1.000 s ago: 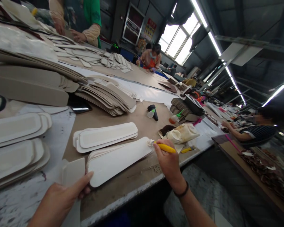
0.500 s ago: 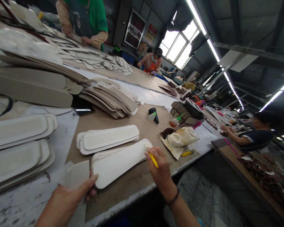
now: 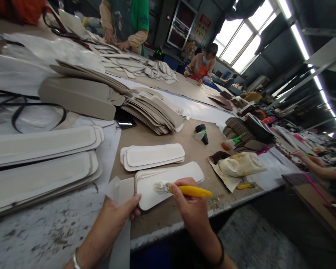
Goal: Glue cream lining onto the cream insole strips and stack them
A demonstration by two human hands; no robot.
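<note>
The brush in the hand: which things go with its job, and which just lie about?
Used now:
yellow brush, in the right hand
white piece beneath its bristles, left hand at its edge

Seemingly just lying about:
other yellow-handled brush
bottle with orange inside

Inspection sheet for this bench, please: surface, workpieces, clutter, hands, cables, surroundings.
Surface: brown covering, residue by the front edge.
Workpieces: white panel atop a fanned stack, yellow-handled brush against it; second stack behind.
Clutter: stained container, spare brush, green-tipped bottles.
Hands: right hand grips the yellow-handled brush; left hand at the panel's left end, grip unclear.
Cables: none confirmed; black loops at left, possibly straps.
Surroundings: co-worker in green, lit strip lights.
</note>
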